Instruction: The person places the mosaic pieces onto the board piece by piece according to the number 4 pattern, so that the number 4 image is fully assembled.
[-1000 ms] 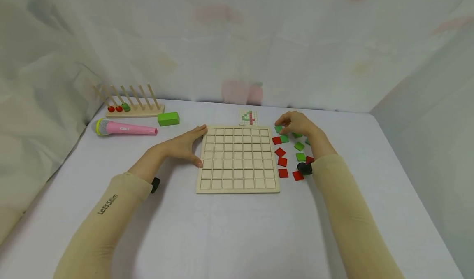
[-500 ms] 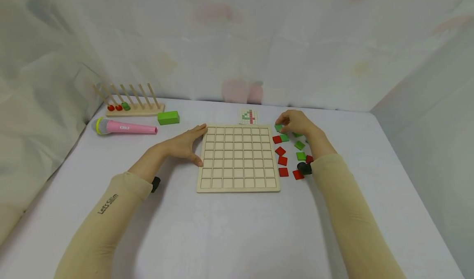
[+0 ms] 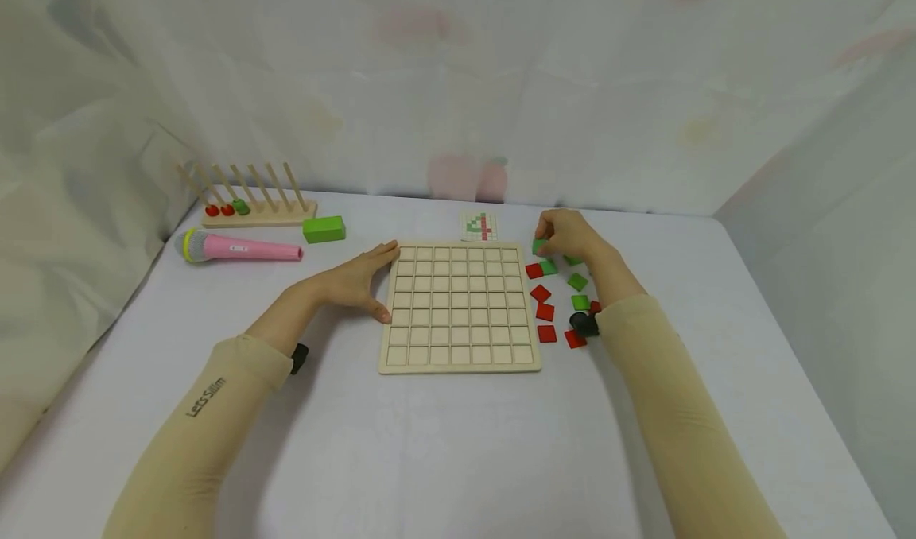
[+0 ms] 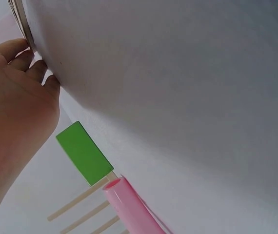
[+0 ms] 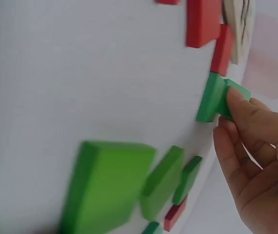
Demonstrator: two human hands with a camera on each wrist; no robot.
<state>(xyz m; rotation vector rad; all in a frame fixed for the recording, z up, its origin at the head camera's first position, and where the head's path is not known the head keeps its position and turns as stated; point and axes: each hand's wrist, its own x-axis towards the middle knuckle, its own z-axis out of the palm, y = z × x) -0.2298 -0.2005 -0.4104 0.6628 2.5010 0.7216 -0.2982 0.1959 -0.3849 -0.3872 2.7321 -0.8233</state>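
Observation:
Spread along the left edge of a wooden grid board (image 3: 458, 370), my left hand (image 3: 352, 283) touches it with fingertips near the upper corner and thumb lower down. In the left wrist view those fingers (image 4: 19, 59) meet the board's side. My right hand (image 3: 567, 235), beyond the board's upper right corner, pinches a small green square tile (image 5: 224, 105) between thumb and fingers, raised on its edge. Right beside it lie another green tile (image 5: 209, 97) and a red tile (image 5: 222, 51). The board's cells hold no tiles.
Several red and green tiles (image 3: 545, 312) lie scattered right of the board. A small card (image 3: 479, 226) with a red and green grid pattern lies behind it. At the back left are a peg stand (image 3: 258, 217), a green block (image 3: 324, 230) and a pink toy microphone (image 3: 250, 250).
My right fingers have drawn closer together around the green tile, which now tilts up slightly. My left hand stays in place on the board's edge.

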